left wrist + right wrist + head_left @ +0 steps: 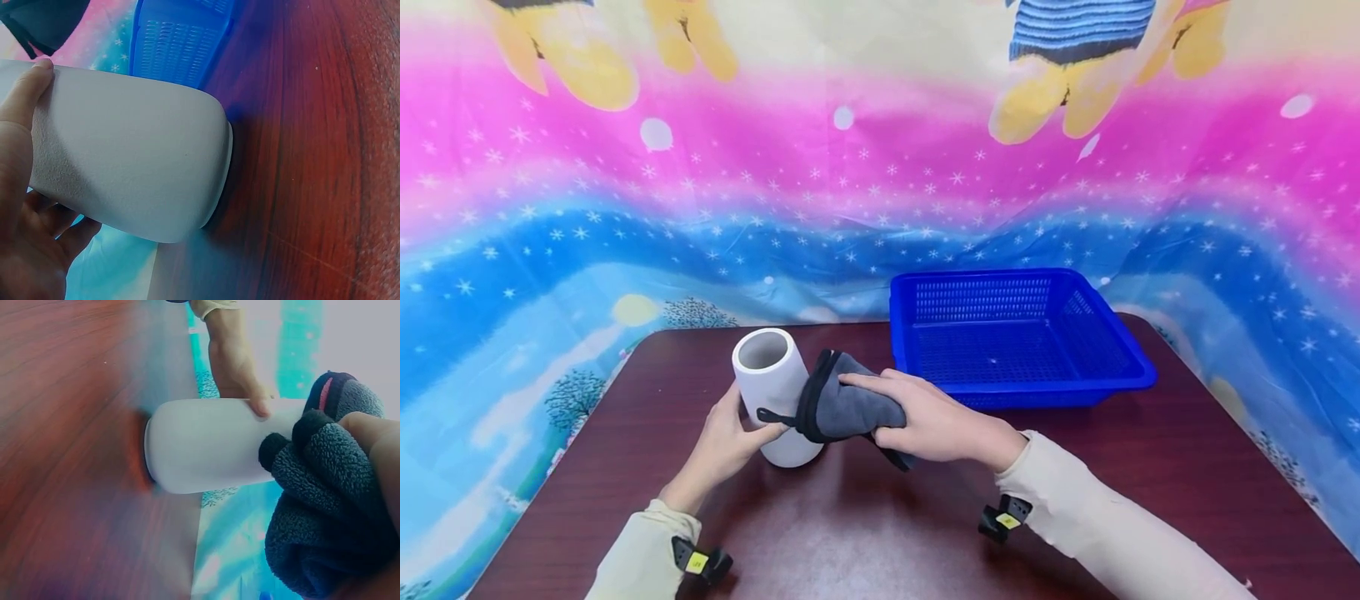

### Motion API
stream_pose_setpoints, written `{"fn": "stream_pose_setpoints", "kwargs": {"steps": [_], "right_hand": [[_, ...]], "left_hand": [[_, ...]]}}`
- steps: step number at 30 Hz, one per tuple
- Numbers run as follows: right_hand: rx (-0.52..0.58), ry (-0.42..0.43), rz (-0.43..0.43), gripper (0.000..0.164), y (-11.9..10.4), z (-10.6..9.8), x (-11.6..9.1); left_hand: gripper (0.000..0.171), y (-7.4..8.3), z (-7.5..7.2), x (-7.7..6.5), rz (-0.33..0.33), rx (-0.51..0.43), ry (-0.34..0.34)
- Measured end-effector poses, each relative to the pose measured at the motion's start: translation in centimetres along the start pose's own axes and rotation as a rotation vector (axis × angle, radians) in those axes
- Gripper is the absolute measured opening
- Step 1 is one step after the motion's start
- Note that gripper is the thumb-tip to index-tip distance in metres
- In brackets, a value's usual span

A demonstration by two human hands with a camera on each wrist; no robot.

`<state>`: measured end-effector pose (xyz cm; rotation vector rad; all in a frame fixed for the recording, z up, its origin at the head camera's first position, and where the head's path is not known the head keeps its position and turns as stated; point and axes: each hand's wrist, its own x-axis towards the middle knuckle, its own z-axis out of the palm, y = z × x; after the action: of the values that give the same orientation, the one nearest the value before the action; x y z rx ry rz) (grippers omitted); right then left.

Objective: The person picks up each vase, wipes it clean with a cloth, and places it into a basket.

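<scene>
A white vase (pixel 778 387) with an open round top stands on the table, left of the middle. Its side is gripped by my left hand (pixel 724 446), thumb across the near face and fingers behind, as the left wrist view also shows on the vase's pale wall (pixel 137 150). My right hand (pixel 928 417) holds a bunched grey cloth (pixel 857 400) with black edging and a hanging loop, right beside the vase's upper part. In the right wrist view the folded cloth (pixel 331 487) overlaps the vase (pixel 212 444) near its top.
A blue plastic basket (pixel 1022 387) with perforated walls stands at the table's back right, just beyond my right hand. The dark red-brown wooden table (pixel 850 533) ends at a printed cloth backdrop (pixel 820 242) behind and on both sides.
</scene>
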<state>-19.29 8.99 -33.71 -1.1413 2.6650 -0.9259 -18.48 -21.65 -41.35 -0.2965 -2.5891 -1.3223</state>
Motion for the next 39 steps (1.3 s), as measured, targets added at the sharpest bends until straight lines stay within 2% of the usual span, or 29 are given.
{"fn": "stream_pose_setpoints", "kwargs": {"steps": [6,13,21,28,39], "right_hand": [[0.022,0.07,-0.013,0.076,-0.4,-0.3,0.2],[0.037,0.105,-0.027,0.078,-1.1,-0.5,0.9],[0.022,0.127,-0.059,0.079,-1.7,-0.3,2.1],[-0.042,0.096,-0.034,0.078,-1.6,0.5,3.1],[-0.073,0.055,-0.007,0.075,-1.5,1.0,3.7]], "left_hand": [[0.075,0.2,0.0,0.0,-0.001,-0.027,-0.02],[0.076,0.2,-0.1,0.1,0.01,-0.019,-0.013],[0.076,0.3,-0.2,0.0,-0.041,0.006,-0.019],[0.074,0.2,-0.1,-0.1,-0.068,0.012,-0.035],[0.073,0.1,-0.1,-0.1,-0.067,0.005,-0.043]]}}
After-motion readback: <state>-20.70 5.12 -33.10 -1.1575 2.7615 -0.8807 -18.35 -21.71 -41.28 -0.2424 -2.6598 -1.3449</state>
